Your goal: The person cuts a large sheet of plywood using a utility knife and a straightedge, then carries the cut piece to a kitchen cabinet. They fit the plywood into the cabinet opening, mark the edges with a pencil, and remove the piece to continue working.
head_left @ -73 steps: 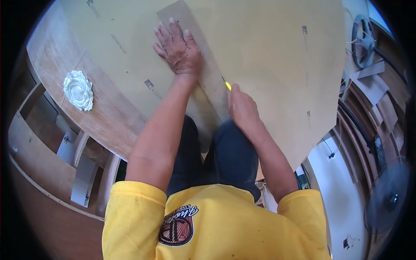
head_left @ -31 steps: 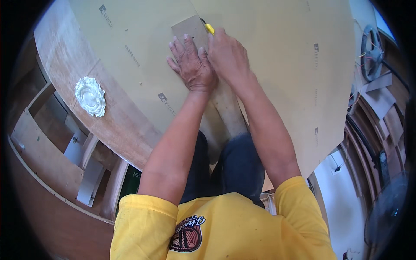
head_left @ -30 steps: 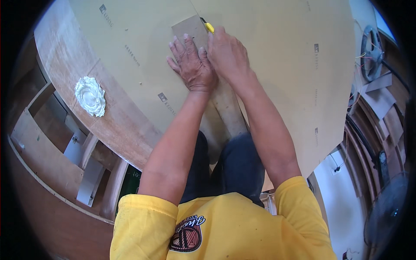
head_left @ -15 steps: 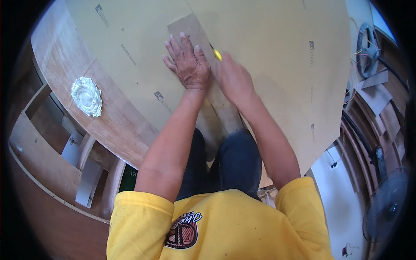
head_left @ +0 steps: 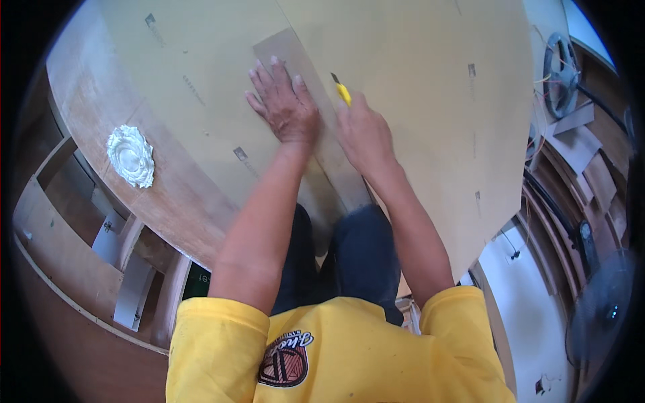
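Note:
With fingers spread, my left hand [head_left: 287, 113] lies flat on a long narrow wooden strip [head_left: 341, 176]. That strip rests on a large tan sheet [head_left: 423, 87] spread across the table, and a thin straight line runs on the sheet beyond the strip's far end. To the right of the strip, my right hand [head_left: 366, 134] is closed round a yellow utility knife [head_left: 343, 93]. Its dark blade points away from me and looks slightly raised off the sheet, though contact is hard to judge.
A white crumpled, dish-like object [head_left: 131, 156] sits on the bare wooden tabletop [head_left: 181, 185] at left. Open wooden cabinet frames [head_left: 74, 228] stand below on that side. At right are a black fan [head_left: 601, 316], another round fan [head_left: 561, 75], loose wires and stacked boards [head_left: 605, 185].
The knife has come away from the strip's edge, and its blade now shows clearly. My left hand stays on the strip. The whole view has shifted slightly.

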`<state>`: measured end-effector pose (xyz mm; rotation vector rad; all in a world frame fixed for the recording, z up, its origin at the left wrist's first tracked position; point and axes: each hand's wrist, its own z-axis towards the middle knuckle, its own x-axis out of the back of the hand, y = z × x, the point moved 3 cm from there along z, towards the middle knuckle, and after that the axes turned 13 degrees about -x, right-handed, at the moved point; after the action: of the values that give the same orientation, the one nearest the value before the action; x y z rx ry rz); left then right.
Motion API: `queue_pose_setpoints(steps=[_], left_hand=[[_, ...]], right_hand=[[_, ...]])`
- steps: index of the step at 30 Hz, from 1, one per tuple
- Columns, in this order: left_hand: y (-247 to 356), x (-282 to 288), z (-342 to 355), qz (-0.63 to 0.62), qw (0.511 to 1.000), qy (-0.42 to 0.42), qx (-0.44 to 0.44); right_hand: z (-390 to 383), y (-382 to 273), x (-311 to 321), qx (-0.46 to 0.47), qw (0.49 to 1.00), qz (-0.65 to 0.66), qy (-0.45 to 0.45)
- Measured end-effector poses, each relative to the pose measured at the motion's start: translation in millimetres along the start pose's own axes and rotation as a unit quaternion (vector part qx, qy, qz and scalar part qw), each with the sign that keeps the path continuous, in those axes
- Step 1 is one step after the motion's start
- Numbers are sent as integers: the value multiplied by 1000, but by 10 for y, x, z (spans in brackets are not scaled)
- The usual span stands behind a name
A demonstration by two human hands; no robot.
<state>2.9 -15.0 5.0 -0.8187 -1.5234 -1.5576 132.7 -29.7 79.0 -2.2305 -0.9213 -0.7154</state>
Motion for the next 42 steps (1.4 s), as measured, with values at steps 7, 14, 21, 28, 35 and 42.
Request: queue_pose_setpoints(steps=[7, 14, 21, 28, 35, 42], left_hand=[[-54, -33, -40, -7, 1000, 6, 0], [-39, -27, -49, -6, 1000, -3, -2], [-33, -10, -37, -7, 1000, -5, -2], [-24, -4, -30, 1, 1000, 5, -5], [-26, -13, -15, 2, 1000, -8, 8], [3, 1, -8, -5, 1000, -4, 1]], right_hand=[[650, -567, -94, 96, 995, -2, 31], [666, -677, -71, 95, 995, -29, 21], [553, -583, -22, 112, 992, -51, 0], [-147, 245, -236, 32, 997, -58, -48], [-740, 730, -238, -69, 981, -136, -123], [-860, 828, -168, -82, 975, -137, -151]])
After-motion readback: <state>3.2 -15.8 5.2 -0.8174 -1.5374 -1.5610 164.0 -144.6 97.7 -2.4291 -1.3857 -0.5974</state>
